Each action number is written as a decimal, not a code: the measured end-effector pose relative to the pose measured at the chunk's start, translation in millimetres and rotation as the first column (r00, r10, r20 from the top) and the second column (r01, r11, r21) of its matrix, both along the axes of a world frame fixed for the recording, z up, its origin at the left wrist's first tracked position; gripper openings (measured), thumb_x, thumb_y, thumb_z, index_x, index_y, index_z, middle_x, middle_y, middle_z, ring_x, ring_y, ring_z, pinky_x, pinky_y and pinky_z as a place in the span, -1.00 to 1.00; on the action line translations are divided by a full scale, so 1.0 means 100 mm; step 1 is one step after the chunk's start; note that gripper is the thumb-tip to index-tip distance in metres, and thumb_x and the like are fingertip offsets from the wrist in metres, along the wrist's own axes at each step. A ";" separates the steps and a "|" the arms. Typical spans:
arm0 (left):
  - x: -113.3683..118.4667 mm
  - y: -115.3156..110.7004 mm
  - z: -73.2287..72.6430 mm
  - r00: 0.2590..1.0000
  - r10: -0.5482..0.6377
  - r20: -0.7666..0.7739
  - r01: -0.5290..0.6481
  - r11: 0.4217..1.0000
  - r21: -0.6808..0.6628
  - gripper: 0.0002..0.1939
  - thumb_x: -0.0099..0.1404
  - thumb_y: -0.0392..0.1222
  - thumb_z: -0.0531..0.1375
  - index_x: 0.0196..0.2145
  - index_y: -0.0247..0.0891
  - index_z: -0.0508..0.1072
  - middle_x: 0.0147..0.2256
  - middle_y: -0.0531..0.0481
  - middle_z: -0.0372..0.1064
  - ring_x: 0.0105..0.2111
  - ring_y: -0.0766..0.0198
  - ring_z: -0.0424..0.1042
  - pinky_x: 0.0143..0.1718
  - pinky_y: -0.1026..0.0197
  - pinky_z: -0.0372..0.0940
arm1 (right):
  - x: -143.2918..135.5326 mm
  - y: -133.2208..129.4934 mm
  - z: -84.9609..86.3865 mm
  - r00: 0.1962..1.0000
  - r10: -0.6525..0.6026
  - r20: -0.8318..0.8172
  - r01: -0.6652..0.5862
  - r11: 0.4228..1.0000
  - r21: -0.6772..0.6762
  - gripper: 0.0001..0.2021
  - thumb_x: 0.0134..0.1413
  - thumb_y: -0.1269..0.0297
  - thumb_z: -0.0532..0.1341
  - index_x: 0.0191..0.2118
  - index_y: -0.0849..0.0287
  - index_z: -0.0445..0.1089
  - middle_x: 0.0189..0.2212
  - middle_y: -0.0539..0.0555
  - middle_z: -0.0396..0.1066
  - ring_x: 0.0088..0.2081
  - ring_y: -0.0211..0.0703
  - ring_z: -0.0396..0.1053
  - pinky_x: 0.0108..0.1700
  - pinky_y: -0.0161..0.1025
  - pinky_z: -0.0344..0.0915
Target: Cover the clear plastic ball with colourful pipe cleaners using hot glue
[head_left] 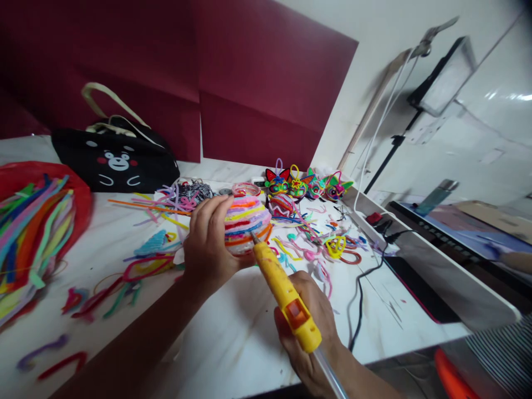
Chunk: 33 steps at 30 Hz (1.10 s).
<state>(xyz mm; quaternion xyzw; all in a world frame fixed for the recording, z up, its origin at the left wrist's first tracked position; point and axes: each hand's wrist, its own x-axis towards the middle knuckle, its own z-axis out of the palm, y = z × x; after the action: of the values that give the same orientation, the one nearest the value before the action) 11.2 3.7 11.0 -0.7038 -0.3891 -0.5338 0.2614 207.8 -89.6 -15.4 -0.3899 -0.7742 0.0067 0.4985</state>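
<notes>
My left hand (210, 238) is closed around the left side of a ball wrapped in bands of coloured pipe cleaners (247, 218), holding it just above the table. A yellow hot glue gun (282, 282) is gripped in my right hand (313, 310), tilted so its nozzle points up and left. The nozzle tip meets the lower front of the ball, by an orange band; whether it touches I cannot tell. A clear glue stick (328, 374) sticks out of the gun's rear end. Behind the ball stands a smaller wrapped ball (281, 205).
Several finished cat-faced ornaments (297, 183) line the back. Loose pipe cleaners (307, 249) litter the table, and a red bag of them (78, 199) lies at left. A black tote bag (116, 158), a black cable (359, 299), a phone-like black slab (421, 291) and a lamp (446, 77) surround the workspace.
</notes>
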 end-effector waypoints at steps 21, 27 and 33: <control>0.01 0.01 0.00 1.000 -0.007 -0.002 0.007 1.000 0.016 -0.08 0.08 0.23 0.35 0.23 -0.40 0.23 0.09 -0.42 0.34 0.12 -0.21 0.38 0.20 -0.15 0.28 | 0.01 0.02 0.00 0.999 -0.044 0.007 0.044 0.999 -0.006 -0.97 0.26 0.31 0.06 -0.22 0.10 0.21 -0.38 0.00 0.25 -0.40 -0.15 0.25 -0.33 -0.18 0.16; 0.02 0.01 0.01 1.000 0.017 0.004 -0.017 0.999 0.039 -0.08 0.04 0.17 0.39 0.20 -0.45 0.25 0.06 -0.43 0.35 0.09 -0.22 0.40 0.17 -0.15 0.31 | 0.00 0.04 -0.02 0.992 -0.129 0.003 0.129 0.991 0.038 -0.91 0.27 0.25 0.03 -0.20 0.10 0.23 -0.41 0.00 0.23 -0.44 -0.15 0.23 -0.39 -0.20 0.14; 0.01 0.00 0.01 1.000 -0.001 -0.001 0.001 1.000 0.020 -0.07 0.07 0.21 0.37 0.22 -0.44 0.23 0.08 -0.44 0.34 0.11 -0.22 0.38 0.19 -0.14 0.28 | -0.01 0.00 -0.02 0.998 -0.059 0.012 0.058 0.998 0.039 -0.97 0.25 0.33 0.06 -0.25 0.10 0.21 -0.41 -0.02 0.27 -0.43 -0.17 0.26 -0.32 -0.18 0.19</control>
<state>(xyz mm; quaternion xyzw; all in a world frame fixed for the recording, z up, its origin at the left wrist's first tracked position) 12.0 3.9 11.9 -0.7016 -0.3831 -0.5376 0.2683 207.3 -89.8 -17.7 -0.4027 -0.7656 -0.0252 0.5010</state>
